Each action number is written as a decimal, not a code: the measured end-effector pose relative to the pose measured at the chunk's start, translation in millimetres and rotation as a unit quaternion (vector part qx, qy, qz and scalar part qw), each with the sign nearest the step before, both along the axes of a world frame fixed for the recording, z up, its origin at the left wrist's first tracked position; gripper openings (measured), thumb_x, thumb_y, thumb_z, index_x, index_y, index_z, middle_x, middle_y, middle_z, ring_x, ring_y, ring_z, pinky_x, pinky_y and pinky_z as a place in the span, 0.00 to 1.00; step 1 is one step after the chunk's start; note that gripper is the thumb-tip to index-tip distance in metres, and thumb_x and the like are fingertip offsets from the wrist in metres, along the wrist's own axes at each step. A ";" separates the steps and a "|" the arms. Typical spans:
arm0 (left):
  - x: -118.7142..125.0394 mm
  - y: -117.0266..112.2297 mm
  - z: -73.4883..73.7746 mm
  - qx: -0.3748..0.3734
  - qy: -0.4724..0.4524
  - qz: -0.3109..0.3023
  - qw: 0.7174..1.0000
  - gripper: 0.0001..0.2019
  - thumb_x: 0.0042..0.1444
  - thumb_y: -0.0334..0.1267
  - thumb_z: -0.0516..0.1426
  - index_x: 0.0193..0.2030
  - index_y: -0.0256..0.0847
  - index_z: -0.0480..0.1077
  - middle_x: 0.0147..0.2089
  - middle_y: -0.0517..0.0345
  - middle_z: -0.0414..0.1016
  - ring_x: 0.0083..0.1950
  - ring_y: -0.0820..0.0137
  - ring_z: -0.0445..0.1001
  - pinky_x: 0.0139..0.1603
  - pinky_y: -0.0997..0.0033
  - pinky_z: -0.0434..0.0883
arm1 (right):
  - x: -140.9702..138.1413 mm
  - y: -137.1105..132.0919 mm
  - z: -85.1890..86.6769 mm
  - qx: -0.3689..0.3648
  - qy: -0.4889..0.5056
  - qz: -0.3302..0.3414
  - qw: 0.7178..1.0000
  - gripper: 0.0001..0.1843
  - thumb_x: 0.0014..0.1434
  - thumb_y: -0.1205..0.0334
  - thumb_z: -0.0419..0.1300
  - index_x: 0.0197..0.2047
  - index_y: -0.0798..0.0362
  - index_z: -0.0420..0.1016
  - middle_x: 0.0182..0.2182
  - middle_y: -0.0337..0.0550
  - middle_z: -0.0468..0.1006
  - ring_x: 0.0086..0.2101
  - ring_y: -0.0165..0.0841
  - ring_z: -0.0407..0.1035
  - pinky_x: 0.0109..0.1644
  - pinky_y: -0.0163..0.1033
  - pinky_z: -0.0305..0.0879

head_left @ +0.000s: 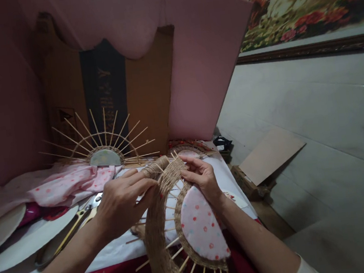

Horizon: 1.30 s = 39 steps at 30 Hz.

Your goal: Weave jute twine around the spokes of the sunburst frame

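Note:
A half-round woven twine piece (156, 237) stands tilted in front of me, with thin wooden sticks radiating through its bands. At its inner side sits a half-disc of white cloth with small red flowers (203, 227). My right hand (203, 179) pinches the upper end of the woven band, thumb and fingers closed on it. On the other side, my left hand (125, 201) is closed at the band's outer edge, fingertips pressed together around what looks like a strand of twine. Just behind those fingertips is a roll of brown twine (156, 167).
Behind stands another half-round stick frame (105, 157) against a cardboard box (154, 100). To the left lie crumpled pink cloth (71, 183), large scissors (79, 220) and white curved pieces (32, 243). Pink board walls rise behind the table; a tiled wall is at right.

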<state>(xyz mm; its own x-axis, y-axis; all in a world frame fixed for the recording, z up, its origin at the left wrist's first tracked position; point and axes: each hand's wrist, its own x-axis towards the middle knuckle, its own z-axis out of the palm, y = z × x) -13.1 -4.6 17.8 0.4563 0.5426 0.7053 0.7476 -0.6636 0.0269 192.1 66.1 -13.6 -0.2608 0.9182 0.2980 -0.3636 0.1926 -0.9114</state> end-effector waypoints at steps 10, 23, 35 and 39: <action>-3.5 3.5 -1.3 -0.018 -0.114 -0.055 0.992 0.04 0.52 0.27 0.58 0.32 0.37 0.74 0.23 0.60 0.70 0.26 0.73 0.64 0.29 0.71 0.61 | 1.9 2.0 -1.4 0.012 0.030 -0.001 0.999 0.20 0.45 0.65 0.66 0.45 0.49 0.77 0.29 0.37 0.75 0.28 0.27 0.67 0.32 0.33 0.61; -8.1 10.7 0.3 -0.588 -0.460 -0.060 0.663 0.04 0.36 0.35 0.64 0.20 0.37 0.77 0.14 0.63 0.61 0.19 0.81 0.50 0.20 0.76 0.44 | 2.7 -8.4 6.0 -0.003 0.061 0.065 0.996 0.21 0.45 0.65 0.66 0.45 0.48 0.77 0.32 0.38 0.78 0.31 0.28 0.70 0.34 0.32 0.65; -8.0 14.0 -6.8 -0.612 -0.509 -0.064 0.602 0.08 0.36 0.33 0.67 0.27 0.37 0.76 0.18 0.65 0.60 0.20 0.82 0.49 0.20 0.79 0.45 | 0.0 -11.2 7.5 0.017 0.048 0.034 0.998 0.26 0.48 0.66 0.64 0.51 0.41 0.71 0.24 0.32 0.68 0.23 0.24 0.61 0.27 0.31 0.58; -8.5 15.2 -9.1 -0.601 -0.516 -0.058 0.608 0.08 0.37 0.33 0.66 0.27 0.37 0.76 0.18 0.65 0.61 0.20 0.82 0.50 0.20 0.79 0.46 | -0.7 -11.7 7.1 0.028 0.033 0.015 0.999 0.20 0.48 0.66 0.64 0.46 0.44 0.76 0.24 0.33 0.67 0.24 0.24 0.60 0.29 0.31 0.58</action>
<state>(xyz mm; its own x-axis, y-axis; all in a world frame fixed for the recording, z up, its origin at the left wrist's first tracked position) -21.6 10.5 8.7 0.1915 0.9555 -0.2244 -0.1275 0.2509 0.9596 191.4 54.4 -6.5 -0.2670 0.8912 0.3668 -0.4284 0.2312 -0.8735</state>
